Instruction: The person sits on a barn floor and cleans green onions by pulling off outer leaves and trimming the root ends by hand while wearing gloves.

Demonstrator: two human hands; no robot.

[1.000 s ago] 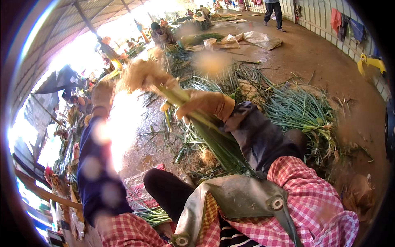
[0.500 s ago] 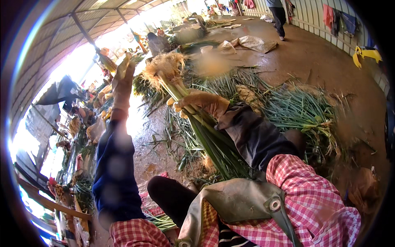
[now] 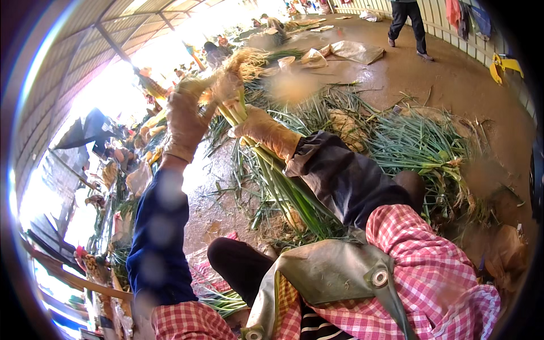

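My right hand (image 3: 266,133), in a soiled tan glove, is closed round a bunch of green onions (image 3: 277,173). The bunch is tilted, its pale, shaggy roots (image 3: 241,65) upward and the green leaves running down towards my lap. My left hand (image 3: 188,116), gloved too, is at the left side of the root end. Its thumb stands apart from the fingers, and the fingers reach the edge of the roots, their tips partly hidden there. A grey-green apron (image 3: 334,269) covers my lap below the leaves.
A large heap of green onions (image 3: 422,144) lies to the right, with more loose leaves (image 3: 249,192) on the wet floor before me. Sacks (image 3: 357,52) lie farther off. A person (image 3: 408,25) walks at the back right, near the wall with hung clothes. More people sit at the back.
My left hand has come down and right, from raised beside the bunch to its root end. The bunch has turned slightly more upright in my right hand. The walking person has moved right.
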